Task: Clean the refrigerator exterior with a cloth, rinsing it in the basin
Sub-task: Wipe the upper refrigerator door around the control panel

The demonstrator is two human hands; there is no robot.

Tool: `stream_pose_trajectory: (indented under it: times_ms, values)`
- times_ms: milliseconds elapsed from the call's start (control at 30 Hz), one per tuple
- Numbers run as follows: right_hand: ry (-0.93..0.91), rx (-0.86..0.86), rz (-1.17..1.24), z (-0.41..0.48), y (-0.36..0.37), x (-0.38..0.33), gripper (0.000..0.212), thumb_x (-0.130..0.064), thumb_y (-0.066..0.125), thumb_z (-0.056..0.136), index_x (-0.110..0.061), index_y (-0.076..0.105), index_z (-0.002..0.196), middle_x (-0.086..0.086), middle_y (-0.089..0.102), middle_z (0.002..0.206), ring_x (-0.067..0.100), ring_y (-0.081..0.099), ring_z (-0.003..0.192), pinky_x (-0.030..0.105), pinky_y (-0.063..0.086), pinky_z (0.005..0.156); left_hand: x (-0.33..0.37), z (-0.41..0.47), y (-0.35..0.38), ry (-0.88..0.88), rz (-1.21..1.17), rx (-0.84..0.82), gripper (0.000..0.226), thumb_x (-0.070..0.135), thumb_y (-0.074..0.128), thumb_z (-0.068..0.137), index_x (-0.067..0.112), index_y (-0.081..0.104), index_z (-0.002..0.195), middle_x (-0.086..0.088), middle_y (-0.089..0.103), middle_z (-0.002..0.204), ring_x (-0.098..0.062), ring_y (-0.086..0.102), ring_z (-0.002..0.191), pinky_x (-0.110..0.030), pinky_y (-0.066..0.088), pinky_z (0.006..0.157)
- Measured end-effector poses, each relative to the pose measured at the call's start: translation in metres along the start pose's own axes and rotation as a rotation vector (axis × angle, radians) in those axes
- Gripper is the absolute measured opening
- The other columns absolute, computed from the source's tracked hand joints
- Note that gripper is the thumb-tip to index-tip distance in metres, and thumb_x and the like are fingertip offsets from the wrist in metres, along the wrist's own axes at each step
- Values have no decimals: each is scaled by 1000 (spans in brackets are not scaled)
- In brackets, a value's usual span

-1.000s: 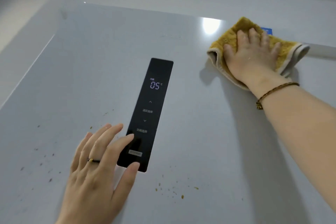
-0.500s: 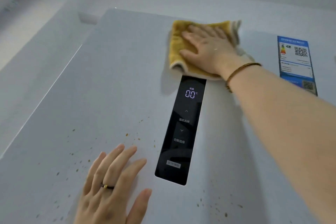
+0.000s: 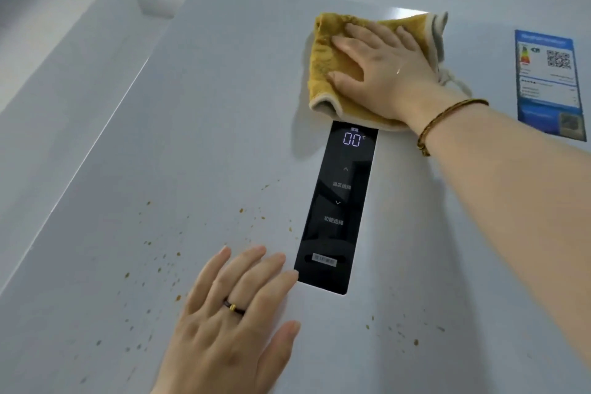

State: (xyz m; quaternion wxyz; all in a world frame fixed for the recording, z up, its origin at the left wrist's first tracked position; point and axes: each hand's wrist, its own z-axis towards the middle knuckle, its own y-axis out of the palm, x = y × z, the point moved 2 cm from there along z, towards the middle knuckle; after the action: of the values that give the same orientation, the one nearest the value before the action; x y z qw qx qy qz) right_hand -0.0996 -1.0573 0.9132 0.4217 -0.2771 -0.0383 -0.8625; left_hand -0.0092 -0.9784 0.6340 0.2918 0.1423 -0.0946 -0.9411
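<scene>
The grey refrigerator door [image 3: 198,144] fills the view, with brown specks scattered over its lower part. My right hand [image 3: 383,67] presses flat, fingers spread, on a folded yellow cloth [image 3: 323,64] near the door's top, just above the black control panel [image 3: 339,201] that reads 00. My left hand [image 3: 230,313] rests flat on the door lower down, fingers straight, its fingertips beside the panel's bottom left corner. The basin is out of view.
A blue energy label [image 3: 550,83] is stuck on the door at the upper right. A pale wall [image 3: 57,80] runs along the door's left edge. Brown specks [image 3: 160,259] lie left of the panel and others lie below its right side.
My right hand slid the cloth from the upper right, near the blue label, leftward to above the control panel. The display changed from 05 to 00. My left hand stayed flat by the panel.
</scene>
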Motion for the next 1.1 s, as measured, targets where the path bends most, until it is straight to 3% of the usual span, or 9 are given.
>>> stream_pose_trajectory:
  times_ms: [200, 267, 433, 500, 633, 700, 867, 1033, 1100]
  values:
    - [521, 105, 10, -25, -10, 47, 58, -48, 23, 96, -20, 19, 146, 4, 9, 156, 28, 3, 143, 49, -1, 115, 3, -1, -2, -2, -64, 27, 32, 37, 29, 95, 17, 50, 108, 4, 49, 116, -17, 48, 111, -33, 24, 108]
    - [499, 105, 9, -30, -4, 31, 58, -47, 21, 96, -19, 16, 147, 5, 7, 156, 29, 1, 143, 50, -2, 115, 3, -1, -2, -2, -66, 21, 32, 38, 29, 95, 17, 50, 108, 3, 49, 117, -17, 48, 111, -33, 24, 108]
    - [59, 11, -31, -56, 3, 11, 78, -65, 11, 76, -31, 15, 146, -7, 6, 156, 15, 1, 143, 38, -4, 114, 1, -1, -1, 2, -31, 21, 32, 37, 29, 95, 17, 49, 109, 2, 48, 119, -18, 48, 112, -34, 24, 108]
    - [164, 16, -15, -66, -2, 35, 86, -66, 7, 69, -30, 16, 146, -6, 8, 156, 15, 3, 143, 37, -2, 114, 1, -1, -1, 3, -33, 23, 31, 36, 30, 95, 16, 50, 109, 2, 48, 119, -19, 48, 111, -34, 24, 107]
    - [536, 34, 38, -102, -3, 49, 68, -57, 18, 88, -22, 16, 147, 1, 6, 156, 23, 1, 143, 44, -1, 115, 3, 1, -2, 6, -29, 24, 32, 35, 29, 95, 15, 50, 108, 1, 48, 117, -20, 47, 112, -33, 23, 108]
    - [429, 48, -5, -132, 10, 19, 70, -56, 13, 86, -22, 17, 147, 3, 10, 156, 24, 3, 142, 42, -2, 113, 3, 1, -3, 7, -30, 12, 32, 36, 29, 95, 14, 49, 108, 1, 48, 117, -21, 46, 112, -33, 22, 109]
    - [-204, 81, -92, -176, 29, -5, 62, -52, 31, 82, -20, 35, 135, 9, 43, 142, 26, 25, 132, 38, 7, 108, 4, 2, -6, -11, -41, -21, 33, 36, 29, 95, 14, 49, 110, 1, 47, 118, -21, 45, 113, -32, 19, 111]
    - [354, 65, 11, -163, 12, 28, 85, -61, 5, 72, -24, 23, 145, 1, 17, 155, 24, 9, 143, 35, -4, 111, 8, 0, -8, -53, -40, -65, 35, 37, 25, 96, 14, 48, 108, 1, 46, 120, -16, 36, 124, -32, 11, 113]
    - [431, 104, 3, -181, 20, 3, 79, -58, 10, 77, -18, 29, 143, 8, 24, 152, 30, 15, 140, 40, 0, 109, 12, -1, -9, -88, -57, -86, 36, 38, 24, 96, 14, 48, 107, 1, 45, 122, -13, 29, 126, -32, 10, 114]
